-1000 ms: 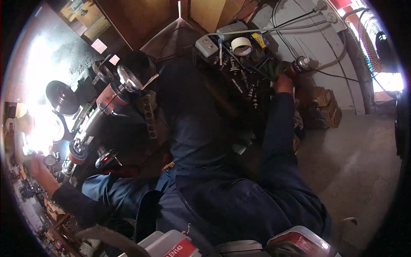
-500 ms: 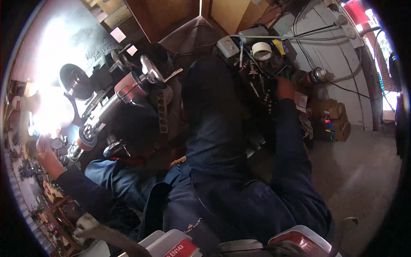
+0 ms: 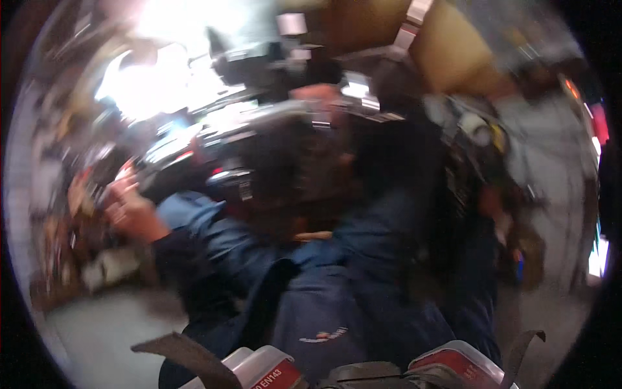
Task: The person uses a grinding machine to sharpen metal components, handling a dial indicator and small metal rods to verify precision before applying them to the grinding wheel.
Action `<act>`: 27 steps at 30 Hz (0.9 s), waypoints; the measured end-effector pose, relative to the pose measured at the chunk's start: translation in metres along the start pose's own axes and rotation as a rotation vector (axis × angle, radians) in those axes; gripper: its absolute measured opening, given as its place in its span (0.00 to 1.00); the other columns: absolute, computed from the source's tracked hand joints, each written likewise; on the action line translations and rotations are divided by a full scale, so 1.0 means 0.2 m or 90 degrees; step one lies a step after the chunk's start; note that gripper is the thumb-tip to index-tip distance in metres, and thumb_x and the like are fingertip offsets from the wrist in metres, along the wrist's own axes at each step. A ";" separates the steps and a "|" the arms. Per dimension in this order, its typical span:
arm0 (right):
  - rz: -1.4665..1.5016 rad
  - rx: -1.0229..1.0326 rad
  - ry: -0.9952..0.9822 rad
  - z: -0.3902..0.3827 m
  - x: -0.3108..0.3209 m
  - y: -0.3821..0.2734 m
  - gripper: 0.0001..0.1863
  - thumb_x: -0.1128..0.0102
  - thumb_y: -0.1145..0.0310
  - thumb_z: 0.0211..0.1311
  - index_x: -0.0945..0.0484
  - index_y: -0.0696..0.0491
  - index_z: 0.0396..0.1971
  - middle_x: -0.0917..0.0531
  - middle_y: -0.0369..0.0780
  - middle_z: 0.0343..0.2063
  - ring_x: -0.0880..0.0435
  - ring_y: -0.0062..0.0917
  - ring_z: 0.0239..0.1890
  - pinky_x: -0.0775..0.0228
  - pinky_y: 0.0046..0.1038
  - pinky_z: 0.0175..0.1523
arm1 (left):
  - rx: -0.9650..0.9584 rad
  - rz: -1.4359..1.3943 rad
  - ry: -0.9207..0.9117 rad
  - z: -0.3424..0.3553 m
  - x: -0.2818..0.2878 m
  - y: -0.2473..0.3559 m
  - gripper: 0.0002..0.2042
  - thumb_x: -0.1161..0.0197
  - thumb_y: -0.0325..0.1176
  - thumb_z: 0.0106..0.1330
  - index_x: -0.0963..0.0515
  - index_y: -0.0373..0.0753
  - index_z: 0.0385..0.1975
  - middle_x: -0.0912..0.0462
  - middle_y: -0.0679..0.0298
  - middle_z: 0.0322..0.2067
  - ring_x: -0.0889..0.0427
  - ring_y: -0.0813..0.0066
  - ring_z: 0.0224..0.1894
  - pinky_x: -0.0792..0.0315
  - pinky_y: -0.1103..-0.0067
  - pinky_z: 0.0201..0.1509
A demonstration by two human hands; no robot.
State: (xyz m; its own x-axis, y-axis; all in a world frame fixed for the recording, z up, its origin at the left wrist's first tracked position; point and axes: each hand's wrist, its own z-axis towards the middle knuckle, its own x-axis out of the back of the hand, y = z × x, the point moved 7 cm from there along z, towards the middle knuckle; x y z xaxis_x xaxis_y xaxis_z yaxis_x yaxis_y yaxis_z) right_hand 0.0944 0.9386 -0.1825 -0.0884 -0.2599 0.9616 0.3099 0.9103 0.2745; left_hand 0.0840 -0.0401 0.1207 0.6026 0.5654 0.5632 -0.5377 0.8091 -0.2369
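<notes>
Motion blur smears the whole view. My left hand [image 3: 133, 212] is raised at the left, close to the left end of a metal machine [image 3: 223, 120] with a shiny long body. Its fingers look bent, but the smear hides whether anything is in them. A reddish part [image 3: 317, 93] of the machine shows toward its right end. My right hand [image 3: 492, 200] is a dim reddish patch at the right, beside a dark heap of tools [image 3: 463, 172]. Its fingers cannot be made out.
A glaring lamp [image 3: 152, 78] lights the machine from behind. A roll of tape [image 3: 474, 123] lies among the tools at the right, near a brown box [image 3: 528, 249]. My blue-clad legs [image 3: 369, 233] stretch out between the machine and the tools.
The view has swung left, so the machine and tools appear farther right and blurred. My left hand, earlier beside a round dial gauge, now appears apart from the lamp; the gauge cannot be made out.
</notes>
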 end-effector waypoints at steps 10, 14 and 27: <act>0.007 -0.193 0.006 -0.03 0.16 -0.02 0.15 0.45 0.60 0.69 0.20 0.58 0.39 0.16 0.47 0.35 0.16 0.38 0.36 0.24 0.38 0.41 | 0.501 -0.646 -0.167 -0.52 -0.04 -0.05 0.11 0.39 0.34 0.71 0.20 0.33 0.31 0.16 0.63 0.20 0.20 0.79 0.24 0.28 0.79 0.31; 0.045 -0.249 0.080 0.00 0.34 0.00 0.15 0.46 0.61 0.71 0.21 0.58 0.42 0.16 0.47 0.36 0.16 0.38 0.38 0.25 0.37 0.43 | 0.358 -0.674 -0.272 -0.47 0.00 0.07 0.13 0.40 0.36 0.71 0.19 0.32 0.30 0.16 0.57 0.20 0.17 0.71 0.25 0.27 0.75 0.32; 0.996 0.471 0.108 -0.52 2.27 -2.08 0.02 0.38 0.76 0.64 0.21 0.58 0.33 0.18 0.39 0.32 0.21 0.27 0.38 0.30 0.28 0.47 | -0.302 -1.274 -0.387 -0.06 0.65 1.28 0.18 0.29 0.34 0.57 0.21 0.33 0.45 0.18 0.51 0.41 0.17 0.49 0.44 0.24 0.66 0.47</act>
State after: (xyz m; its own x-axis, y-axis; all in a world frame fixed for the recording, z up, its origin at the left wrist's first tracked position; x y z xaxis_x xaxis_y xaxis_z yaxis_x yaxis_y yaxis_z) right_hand 0.0238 0.4085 0.1403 -0.0456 0.9533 0.2985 -0.4687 0.2434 -0.8492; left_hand 0.0316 0.2426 0.1236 -0.2403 -0.9094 0.3396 0.6250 0.1227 0.7709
